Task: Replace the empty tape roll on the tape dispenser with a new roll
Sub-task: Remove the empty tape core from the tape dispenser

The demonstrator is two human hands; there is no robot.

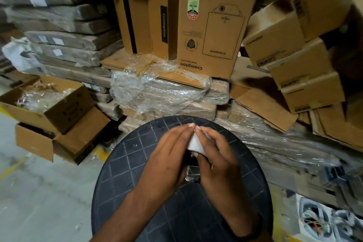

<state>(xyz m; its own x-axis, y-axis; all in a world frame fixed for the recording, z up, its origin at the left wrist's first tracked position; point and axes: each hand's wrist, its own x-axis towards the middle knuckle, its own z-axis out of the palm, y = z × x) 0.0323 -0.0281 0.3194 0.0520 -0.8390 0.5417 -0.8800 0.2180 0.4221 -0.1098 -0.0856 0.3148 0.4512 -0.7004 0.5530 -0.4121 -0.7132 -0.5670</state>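
Observation:
Over a round black stool top (pixel 125 163) with a grid pattern, my left hand (pixel 169 155) and my right hand (pixel 218 157) close together around a white tape roll (pixel 195 143). The fingertips of both hands meet at the roll's far edge. Below the roll, between my palms, metal and dark parts of the tape dispenser (pixel 191 171) show; most of it is hidden by my hands. Whether the roll sits on the dispenser's spindle cannot be told.
Stacks of flat cardboard wrapped in clear film (pixel 157 88) stand right behind the stool. Upright Crompton boxes (pixel 212 25) rise above them. Open cartons (pixel 51 108) lie on the floor at left, tilted boxes (pixel 294 55) at right. Grey concrete floor (pixel 39 192) lies at lower left.

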